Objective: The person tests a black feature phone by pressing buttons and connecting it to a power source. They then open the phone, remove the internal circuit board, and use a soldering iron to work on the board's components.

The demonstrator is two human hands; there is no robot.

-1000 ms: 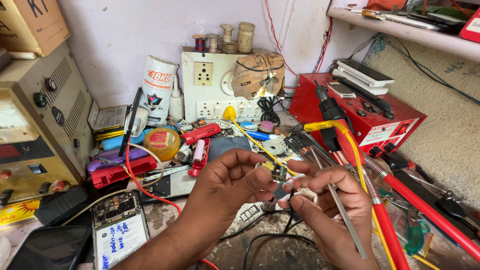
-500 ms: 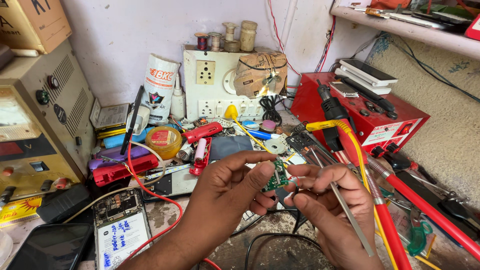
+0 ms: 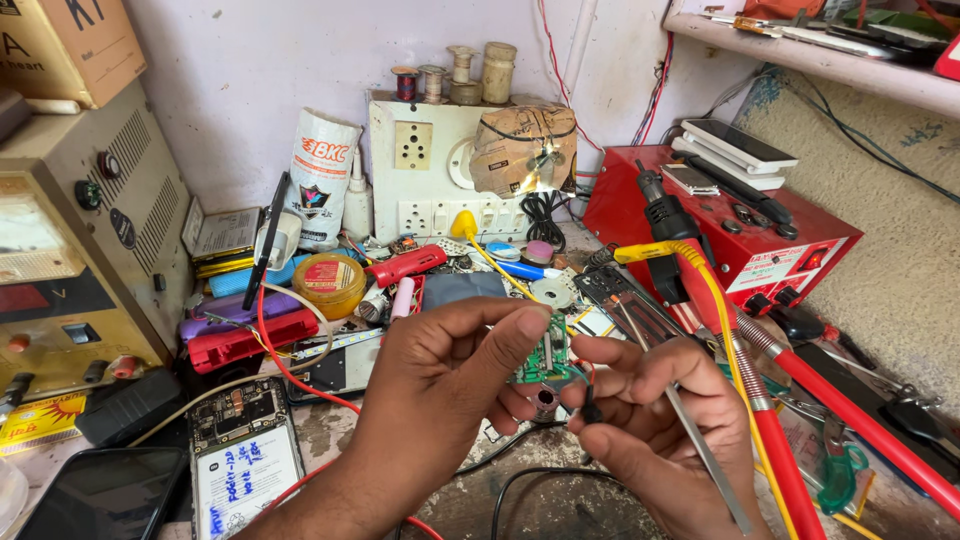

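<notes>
My left hand point(image 3: 440, 385) pinches a small green circuit board point(image 3: 545, 358) between thumb and fingers, holding it up over the cluttered bench. My right hand point(image 3: 660, 415) is close against it on the right, its fingertips touching the board's thin wires and a small black part point(image 3: 592, 410) hanging from them. A long metal pair of tweezers point(image 3: 700, 450) lies along my right palm and sticks out toward the lower right.
An opened phone point(image 3: 240, 450) and a dark phone point(image 3: 85, 495) lie at lower left. A beige power supply point(image 3: 70, 240) stands left, a white socket board point(image 3: 440, 165) at the back, a red station point(image 3: 730, 225) right with red-handled tools point(image 3: 800, 420).
Both hands have stayed together near the bench's middle. The green board has been turned up between my fingers, and my right fingers have shifted onto its wires.
</notes>
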